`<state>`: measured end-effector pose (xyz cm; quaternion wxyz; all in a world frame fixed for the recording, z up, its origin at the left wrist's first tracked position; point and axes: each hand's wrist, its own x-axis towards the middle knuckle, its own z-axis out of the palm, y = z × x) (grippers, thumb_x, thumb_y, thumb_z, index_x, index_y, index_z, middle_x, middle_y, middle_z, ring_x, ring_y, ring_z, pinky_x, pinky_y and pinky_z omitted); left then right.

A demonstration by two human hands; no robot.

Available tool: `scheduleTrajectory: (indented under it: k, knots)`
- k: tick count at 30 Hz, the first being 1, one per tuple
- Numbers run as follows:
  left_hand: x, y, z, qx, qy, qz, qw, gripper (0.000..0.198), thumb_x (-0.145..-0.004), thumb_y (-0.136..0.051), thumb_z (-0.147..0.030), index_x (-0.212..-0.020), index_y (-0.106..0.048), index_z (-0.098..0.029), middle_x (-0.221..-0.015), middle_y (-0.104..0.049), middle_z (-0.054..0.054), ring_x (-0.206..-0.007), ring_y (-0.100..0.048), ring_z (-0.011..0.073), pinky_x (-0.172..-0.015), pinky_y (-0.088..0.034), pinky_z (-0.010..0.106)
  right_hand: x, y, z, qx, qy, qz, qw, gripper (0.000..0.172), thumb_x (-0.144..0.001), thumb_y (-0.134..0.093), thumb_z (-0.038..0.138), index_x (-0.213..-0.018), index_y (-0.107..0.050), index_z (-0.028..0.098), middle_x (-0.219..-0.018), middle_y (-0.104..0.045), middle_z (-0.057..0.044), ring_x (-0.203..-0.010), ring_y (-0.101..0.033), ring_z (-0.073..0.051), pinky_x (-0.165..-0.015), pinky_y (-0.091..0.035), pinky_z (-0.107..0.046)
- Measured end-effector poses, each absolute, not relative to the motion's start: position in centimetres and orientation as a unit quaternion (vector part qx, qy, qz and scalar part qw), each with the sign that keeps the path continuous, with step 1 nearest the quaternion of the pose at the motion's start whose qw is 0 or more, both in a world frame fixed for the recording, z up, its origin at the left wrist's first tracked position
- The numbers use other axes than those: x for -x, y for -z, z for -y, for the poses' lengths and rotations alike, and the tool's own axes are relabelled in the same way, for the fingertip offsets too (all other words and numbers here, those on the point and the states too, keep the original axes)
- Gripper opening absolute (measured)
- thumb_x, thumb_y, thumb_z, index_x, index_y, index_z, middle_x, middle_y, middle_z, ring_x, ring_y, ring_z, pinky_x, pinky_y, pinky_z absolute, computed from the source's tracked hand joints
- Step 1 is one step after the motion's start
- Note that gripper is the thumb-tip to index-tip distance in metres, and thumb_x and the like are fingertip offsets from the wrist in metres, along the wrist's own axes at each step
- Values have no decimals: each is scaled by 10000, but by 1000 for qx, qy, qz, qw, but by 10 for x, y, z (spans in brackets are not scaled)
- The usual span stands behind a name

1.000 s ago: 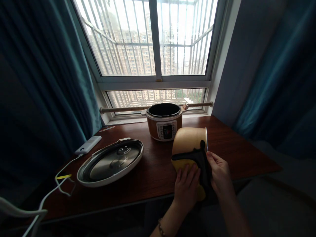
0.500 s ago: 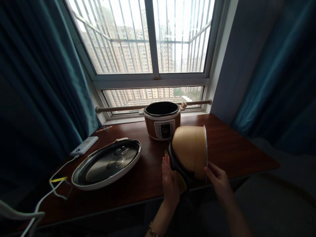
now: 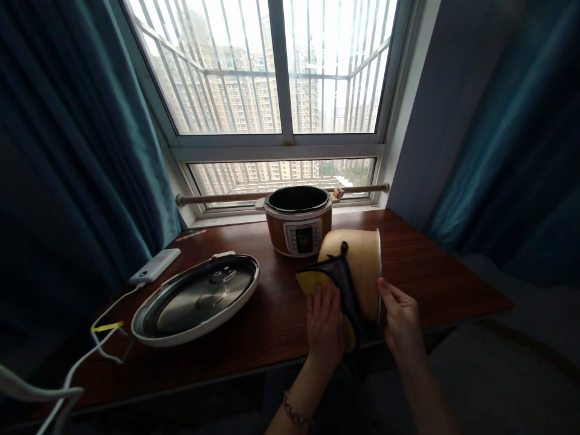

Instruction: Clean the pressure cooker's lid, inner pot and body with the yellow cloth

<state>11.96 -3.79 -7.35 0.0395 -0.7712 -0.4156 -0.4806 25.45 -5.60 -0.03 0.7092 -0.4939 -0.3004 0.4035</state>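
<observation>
A gold-coloured inner pot [image 3: 356,257] with a silver rim is tipped on its side, its mouth turned to the right. Thumb and fingers of my right hand [image 3: 401,314] pinch its rim. My left hand [image 3: 325,329] presses a yellow and dark grey cloth [image 3: 347,290] against the pot's outer base and side, fingers laid over the yellow face. Behind the pot stands the brown and white electric cooker body [image 3: 296,220], without a lid, its control panel facing me. The pot's inside is hidden from view.
An oval white-rimmed lid [image 3: 197,302] lies underside up on the left of the wooden table [image 3: 281,314]. A white power bank [image 3: 155,266] with a white cable [image 3: 84,359] is beyond it. A rod [image 3: 222,198] spans the window behind; curtains hang on both sides.
My left hand has shifted up and right, carrying the cloth from the pot's base further over its side. My right hand keeps its hold on the rim, slightly higher.
</observation>
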Motion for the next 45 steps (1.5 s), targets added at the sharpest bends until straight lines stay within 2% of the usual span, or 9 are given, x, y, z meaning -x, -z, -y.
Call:
scheduleTrajectory:
  k: [5,8,12,18,23,29,34,37,45]
  knots:
    - [-112,71,20,621,576,494,-195,506,-934,-294,-243,-1425,-174,-235,-1498,-196,49,-1378,-125,187,-1124,-151,429,-259,-6,48,466,-432,300,712,455,-681,-651,541,-911,-685,150,-776,-688,-51,-721,-627,-210,-622,-491,-297]
    - [-110,74,20,607,579,484,-249,491,-939,-297,-290,-1419,-201,-250,-1498,-201,31,-1379,-114,179,-1133,-121,403,-263,7,58,482,-406,336,700,506,-669,-668,527,-1021,-670,163,-939,-694,-85,-899,-630,-246,-764,-508,-344]
    - [-116,75,25,597,584,465,-293,500,-940,-291,-295,-1425,-183,-231,-1494,-212,50,-1366,-178,179,-1123,-181,375,-264,35,78,548,-366,373,653,423,-617,-734,435,-955,-705,182,-984,-691,-84,-959,-619,-261,-886,-472,-397]
    - [-132,76,43,720,518,447,-116,559,-904,-324,-147,-1431,-152,-220,-1511,-125,66,-1377,-121,219,-1106,-213,445,-264,59,81,578,-347,369,639,353,-667,-682,446,-897,-723,180,-936,-703,-69,-914,-629,-248,-904,-452,-417]
    - [-128,78,39,851,405,333,15,613,-848,-374,-81,-1423,-199,-206,-1443,-328,76,-1356,-211,232,-1080,-271,455,-267,54,72,562,-370,365,644,368,-662,-690,442,-912,-722,173,-925,-703,-64,-895,-618,-239,-894,-440,-403]
    - [-123,69,19,732,506,455,-35,604,-882,-328,-91,-1436,-111,-195,-1494,-193,96,-1371,-159,221,-1083,-266,463,-263,38,68,517,-406,319,683,346,-639,-726,416,-892,-724,180,-886,-705,-34,-840,-603,-185,-816,-453,-311]
    - [-140,77,43,857,387,339,40,631,-837,-366,-68,-1428,-174,-178,-1453,-308,87,-1360,-196,247,-1062,-294,474,-264,24,58,497,-416,281,708,342,-616,-746,405,-849,-721,156,-776,-695,-11,-714,-588,-143,-727,-454,-266]
    - [-142,83,45,852,384,355,40,637,-831,-355,-53,-1428,-171,-174,-1441,-331,87,-1355,-213,244,-1064,-289,479,-268,14,52,485,-424,267,716,342,-598,-761,399,-832,-719,154,-759,-693,-8,-701,-587,-134,-706,-453,-247]
    - [-126,76,17,690,526,468,-165,531,-925,-296,-174,-1430,-148,-243,-1500,-188,49,-1374,-145,193,-1121,-189,435,-287,15,45,459,-443,294,712,447,-636,-723,455,-980,-682,172,-913,-698,-54,-847,-631,-202,-779,-484,-320]
